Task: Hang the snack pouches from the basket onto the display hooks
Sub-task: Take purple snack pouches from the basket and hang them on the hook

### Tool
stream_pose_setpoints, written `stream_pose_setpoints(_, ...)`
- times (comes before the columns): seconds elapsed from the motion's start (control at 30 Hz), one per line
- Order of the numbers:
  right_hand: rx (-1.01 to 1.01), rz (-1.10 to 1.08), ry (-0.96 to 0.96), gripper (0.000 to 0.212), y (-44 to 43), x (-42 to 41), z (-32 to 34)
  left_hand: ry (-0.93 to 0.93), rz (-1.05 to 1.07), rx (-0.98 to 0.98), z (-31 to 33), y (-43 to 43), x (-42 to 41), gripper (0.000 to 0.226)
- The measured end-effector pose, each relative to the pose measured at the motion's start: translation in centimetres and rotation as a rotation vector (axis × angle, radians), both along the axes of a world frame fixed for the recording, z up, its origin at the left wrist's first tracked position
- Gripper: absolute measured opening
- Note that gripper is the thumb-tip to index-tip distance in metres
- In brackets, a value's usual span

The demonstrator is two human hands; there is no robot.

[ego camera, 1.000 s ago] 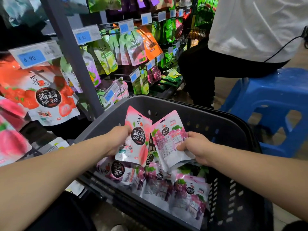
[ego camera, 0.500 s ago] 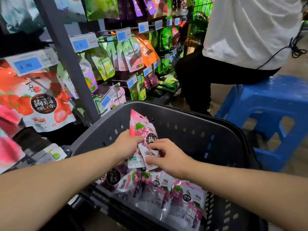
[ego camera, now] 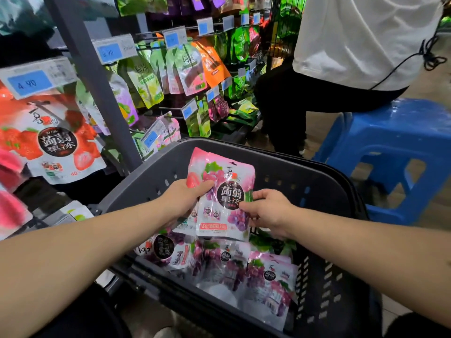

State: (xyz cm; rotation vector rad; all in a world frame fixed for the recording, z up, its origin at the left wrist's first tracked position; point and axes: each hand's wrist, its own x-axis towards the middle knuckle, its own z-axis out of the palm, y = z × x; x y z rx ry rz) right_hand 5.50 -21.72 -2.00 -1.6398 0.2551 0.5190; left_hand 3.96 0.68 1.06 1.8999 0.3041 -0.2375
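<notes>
Over the dark grey basket (ego camera: 280, 164) I hold a small stack of snack pouches upright. A grape pouch (ego camera: 225, 203) with a black round label faces me, and a peach pouch (ego camera: 195, 172) peeks out behind its left side. My left hand (ego camera: 183, 198) grips the stack from the left, thumb on the front. My right hand (ego camera: 266, 211) pinches the grape pouch's right edge. Several more grape pouches (ego camera: 244, 267) lie in the basket bottom. Display hooks (ego camera: 168, 109) with hanging pouches and price tags fill the rack on the left.
A grey upright post (ego camera: 90, 69) of the rack stands close to the basket's left rim. A person in a white top (ego camera: 361, 37) sits on a blue plastic stool (ego camera: 390, 147) right behind the basket. A large strawberry pouch (ego camera: 56, 142) hangs at far left.
My right hand laid its grape pouch in front of the peach pouch in my left hand, turning its printed front toward me. Both hands now hold one stack.
</notes>
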Motion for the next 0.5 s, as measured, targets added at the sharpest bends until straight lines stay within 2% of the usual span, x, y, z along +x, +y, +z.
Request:
stream_pose_setpoints(0.1,-0.034,-0.074,-0.036,0.038,-0.1,0.2,0.2,0.057,-0.075,0.045,-0.3,0.4,0.1,0.057)
stream_pose_setpoints(0.3,-0.143,-0.014,-0.15,0.039,0.4,-0.3,0.0,0.048,-0.15,0.091,-0.7,0.0,0.1,0.03)
stream_pose_setpoints(0.43,-0.195,-0.007,-0.165,0.042,0.8,-0.1,-0.9,0.087,-0.144,0.18,-1.3,0.0,1.1,0.053)
stream_pose_setpoints(0.5,-0.217,0.001,-0.155,0.04,0.6,0.2,-1.7,0.083,-0.169,0.189,-1.9,0.0,1.9,0.043)
